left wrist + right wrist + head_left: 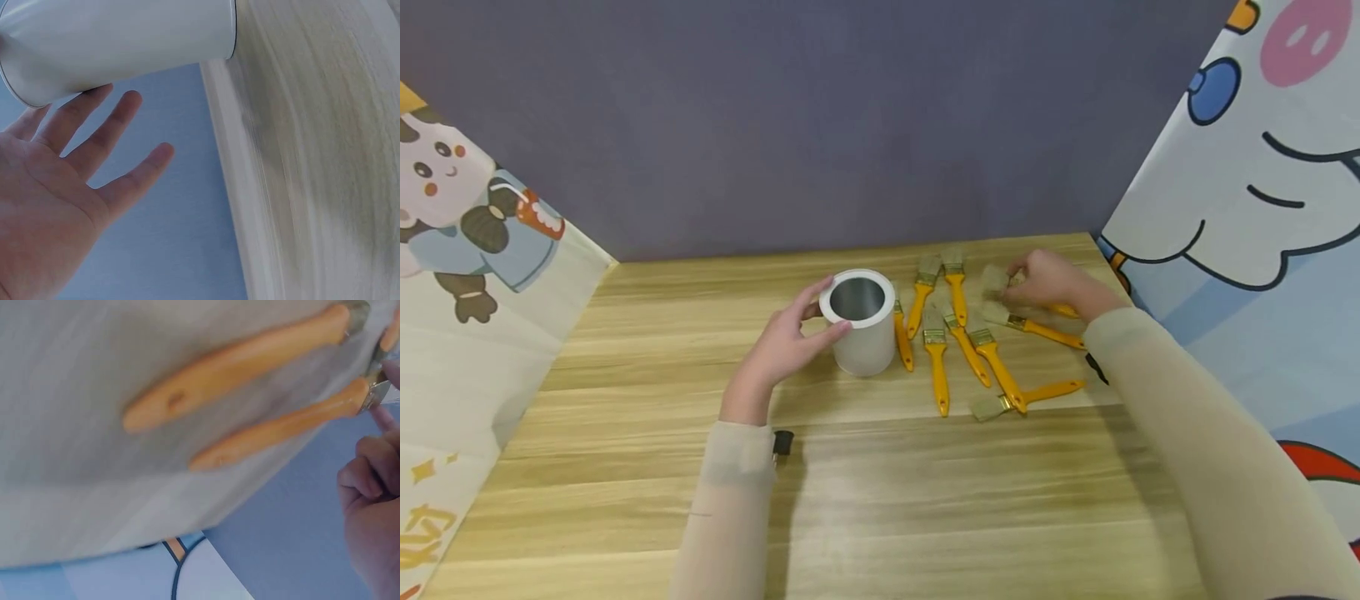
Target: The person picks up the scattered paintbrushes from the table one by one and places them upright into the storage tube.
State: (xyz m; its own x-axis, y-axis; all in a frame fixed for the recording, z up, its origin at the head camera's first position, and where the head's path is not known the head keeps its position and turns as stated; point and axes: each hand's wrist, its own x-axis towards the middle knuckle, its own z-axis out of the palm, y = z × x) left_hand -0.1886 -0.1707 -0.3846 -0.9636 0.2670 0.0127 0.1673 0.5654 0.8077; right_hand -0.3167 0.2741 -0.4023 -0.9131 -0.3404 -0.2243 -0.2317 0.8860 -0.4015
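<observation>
A white can with a metal-grey inside stands upright on the table, left of the brushes. My left hand holds it near the rim, thumb on the near side and a finger on the far side. In the left wrist view the other fingers of the left hand are spread, some touching the can wall. At the back right, my right hand pinches a paintbrush at its metal band. Its orange handle stretches away from the fingertips in the right wrist view.
Several more orange-handled paintbrushes lie between the hands, among them one crossing another at the front and one just below the right hand. A dark grey wall rises behind the wooden table. Cartoon-printed panels flank both sides.
</observation>
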